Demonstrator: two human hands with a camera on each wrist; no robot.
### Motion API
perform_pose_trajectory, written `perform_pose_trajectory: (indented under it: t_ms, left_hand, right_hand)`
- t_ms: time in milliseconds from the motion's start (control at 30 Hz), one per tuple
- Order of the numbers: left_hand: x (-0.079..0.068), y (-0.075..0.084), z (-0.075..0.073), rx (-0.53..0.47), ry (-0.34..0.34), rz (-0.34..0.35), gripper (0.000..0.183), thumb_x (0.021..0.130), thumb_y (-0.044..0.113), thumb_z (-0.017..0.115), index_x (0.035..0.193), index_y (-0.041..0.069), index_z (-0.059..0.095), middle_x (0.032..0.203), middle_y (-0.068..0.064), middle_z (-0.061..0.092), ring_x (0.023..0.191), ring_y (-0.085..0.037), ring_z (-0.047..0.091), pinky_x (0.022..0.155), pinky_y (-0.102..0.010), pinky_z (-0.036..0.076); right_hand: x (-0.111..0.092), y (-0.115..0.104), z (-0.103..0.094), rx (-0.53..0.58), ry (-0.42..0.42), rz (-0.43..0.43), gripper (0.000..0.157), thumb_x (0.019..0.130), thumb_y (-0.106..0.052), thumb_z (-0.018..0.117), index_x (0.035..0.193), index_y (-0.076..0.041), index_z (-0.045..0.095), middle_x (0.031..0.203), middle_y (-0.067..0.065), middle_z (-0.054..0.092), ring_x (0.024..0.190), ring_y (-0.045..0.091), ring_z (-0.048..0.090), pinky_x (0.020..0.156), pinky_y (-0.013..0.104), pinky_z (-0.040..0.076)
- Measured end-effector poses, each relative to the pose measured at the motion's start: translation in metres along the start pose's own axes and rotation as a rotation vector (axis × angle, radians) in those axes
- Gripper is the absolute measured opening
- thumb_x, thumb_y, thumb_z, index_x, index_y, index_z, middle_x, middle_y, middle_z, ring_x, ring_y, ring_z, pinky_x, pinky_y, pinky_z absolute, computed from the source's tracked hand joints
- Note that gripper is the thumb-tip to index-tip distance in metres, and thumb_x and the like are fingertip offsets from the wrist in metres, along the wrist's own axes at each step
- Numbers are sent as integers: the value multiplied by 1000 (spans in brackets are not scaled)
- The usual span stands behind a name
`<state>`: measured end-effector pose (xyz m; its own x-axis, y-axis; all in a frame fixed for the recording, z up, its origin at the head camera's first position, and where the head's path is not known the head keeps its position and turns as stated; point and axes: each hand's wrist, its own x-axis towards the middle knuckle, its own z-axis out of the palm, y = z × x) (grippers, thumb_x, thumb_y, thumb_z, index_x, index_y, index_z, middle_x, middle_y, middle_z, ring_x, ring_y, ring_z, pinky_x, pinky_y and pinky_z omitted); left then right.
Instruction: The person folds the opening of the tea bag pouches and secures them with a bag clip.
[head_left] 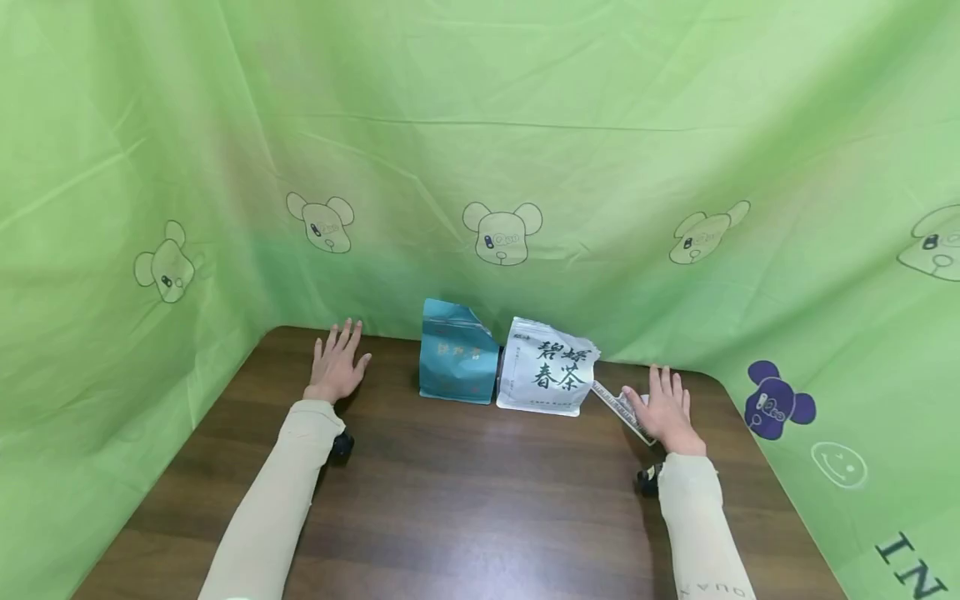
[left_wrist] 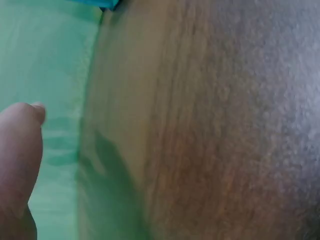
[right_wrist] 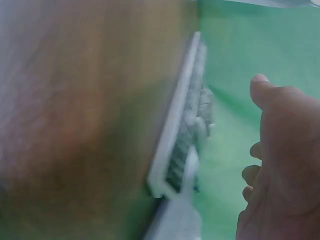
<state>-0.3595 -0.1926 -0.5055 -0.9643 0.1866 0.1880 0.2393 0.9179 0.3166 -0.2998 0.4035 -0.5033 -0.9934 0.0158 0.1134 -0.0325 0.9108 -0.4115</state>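
- Left hand (head_left: 337,367) lies near the tabletop's (head_left: 480,500) far left corner, fingers straight and slightly spread, grasping nothing.
- Right hand (head_left: 669,410) near the far right corner, likewise outstretched, nothing in its grip.
- Teal pouch (head_left: 457,358) and white pouch (head_left: 546,368) stand side by side near the middle of the far edge.
- Long white object (head_left: 622,412) runs slantwise between white pouch and right hand.
- Head view: right hand hides part of that object. Right wrist view: its pale rim and row of dark segments show, thumb apart from it; blurred.
- Left wrist view: only a sliver of the teal pouch, plus the thumb.
- White pouch reads 碧螺春茶, large and dark; smaller print illegible. Teal pouch's gold characters too faint for me.
- Green cloth (head_left: 480,150) behind: bear heads, "IN" at lower right.
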Motion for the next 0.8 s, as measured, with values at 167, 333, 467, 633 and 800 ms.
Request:
perform_pose_trajectory:
  t_ms: [167,333,467,633,800]
  left_hand:
    - [2,10,-12,-159,-122,60,63,105,21,53,157,-6,27,161,-29,29,148,-48,27,118,-63,25]
    - [12,33,-33,-340,-133,126,56,106,21,52,151,-11,37,153,-30,42,142,-45,40,114,-56,36]
    - [22,63,-53,-405,-1,200,52,105,18,55,149,-7,43,149,-26,49,140,-42,46,113,-54,39]
    - [25,103,-74,-448,138,298,48,103,15,59,146,-4,49,148,-23,52,139,-38,47,114,-53,38]
    - [26,129,-81,-337,213,376,56,96,12,69,147,-1,49,148,-21,51,138,-39,47,114,-53,37]
  right_hand:
    - [1,-28,-24,158,149,-133,79,108,-41,42,155,15,12,159,42,8,149,59,1,117,70,-1]
    - [6,-94,-55,328,317,-325,56,106,-25,53,150,7,39,160,31,29,147,53,24,118,68,16]
    - [11,-150,-61,436,344,-478,42,103,-12,57,142,4,53,153,26,45,143,46,40,116,64,27]
    - [18,-205,-46,507,239,-624,41,98,-3,63,138,7,55,140,27,56,129,41,55,107,56,44]
    - [23,-246,-19,451,82,-557,47,98,-10,67,140,5,54,134,25,60,118,37,62,99,47,53]
